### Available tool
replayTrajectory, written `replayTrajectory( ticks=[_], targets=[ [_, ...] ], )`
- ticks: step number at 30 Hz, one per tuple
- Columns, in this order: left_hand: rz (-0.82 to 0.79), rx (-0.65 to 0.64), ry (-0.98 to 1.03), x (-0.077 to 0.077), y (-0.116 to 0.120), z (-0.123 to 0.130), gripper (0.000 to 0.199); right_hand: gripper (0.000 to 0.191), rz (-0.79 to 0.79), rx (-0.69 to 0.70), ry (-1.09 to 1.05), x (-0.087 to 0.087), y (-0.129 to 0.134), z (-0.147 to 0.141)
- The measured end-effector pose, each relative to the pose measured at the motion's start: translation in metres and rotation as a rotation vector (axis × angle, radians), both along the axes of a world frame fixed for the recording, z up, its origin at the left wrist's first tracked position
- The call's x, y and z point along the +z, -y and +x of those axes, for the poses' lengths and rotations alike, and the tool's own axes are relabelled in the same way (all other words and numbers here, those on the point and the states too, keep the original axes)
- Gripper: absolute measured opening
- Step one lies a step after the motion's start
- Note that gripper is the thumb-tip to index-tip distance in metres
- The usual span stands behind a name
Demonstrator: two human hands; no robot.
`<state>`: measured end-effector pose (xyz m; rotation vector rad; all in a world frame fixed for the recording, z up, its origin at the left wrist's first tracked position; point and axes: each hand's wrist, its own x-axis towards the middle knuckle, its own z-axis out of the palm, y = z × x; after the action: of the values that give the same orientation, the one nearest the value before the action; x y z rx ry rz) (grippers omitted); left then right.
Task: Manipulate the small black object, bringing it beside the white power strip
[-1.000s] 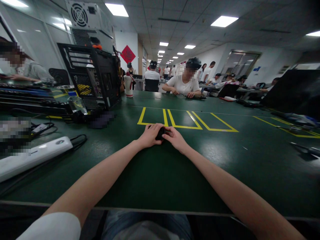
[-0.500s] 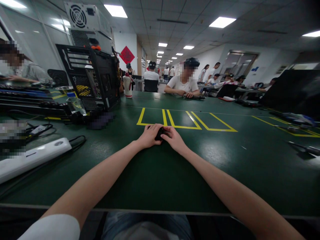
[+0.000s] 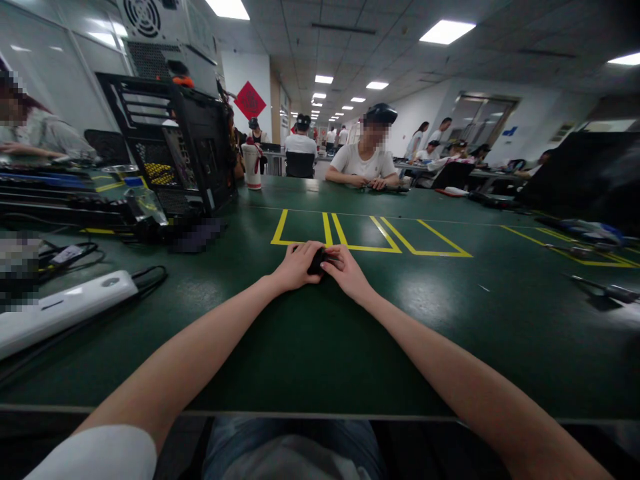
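Just in front of the yellow tape lines, my left hand (image 3: 299, 265) wraps round a small black object (image 3: 317, 263) on the green table. The fingers lie over its top and the thumb is on its near side. Most of the object is covered, so its exact kind does not show. My right hand (image 3: 349, 273) is closed in a pinch at the object's right edge, thumb and fingertips touching it. Whether a smaller part sits between those fingertips is too small to tell.
Yellow tape outlines (image 3: 350, 249) mark the green table (image 3: 320, 340). At left are a white power strip (image 3: 75, 303), cables and an open black computer case (image 3: 195, 147). A paper cup (image 3: 253, 167) stands beyond. A person (image 3: 367, 160) sits opposite. Tools (image 3: 607, 290) lie at right.
The view has shifted slightly, so the scene sits a little higher. Both hands stay on the black object, and less of it shows between them.
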<state>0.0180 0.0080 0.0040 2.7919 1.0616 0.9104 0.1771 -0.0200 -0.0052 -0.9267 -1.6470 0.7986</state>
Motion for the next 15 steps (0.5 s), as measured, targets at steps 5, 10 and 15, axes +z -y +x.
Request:
replayTrajectory(
  ticks=[5,10,15],
  targets=[
    [0.022,-0.01,-0.004,0.0,0.0001,-0.001,0.061,0.033,-0.051,0.03,0.02,-0.0008,-0.0034,0.0006],
    [0.0,-0.024,-0.002,0.0005,0.0001,-0.0009,0.061,0.03,-0.06,0.085,-0.044,0.0024,0.0015,0.0011],
    [0.0,-0.02,0.0,0.0002,-0.0001,-0.0002,0.06,0.021,-0.057,0.049,-0.053,0.0041,0.001,0.0005]
  ],
)
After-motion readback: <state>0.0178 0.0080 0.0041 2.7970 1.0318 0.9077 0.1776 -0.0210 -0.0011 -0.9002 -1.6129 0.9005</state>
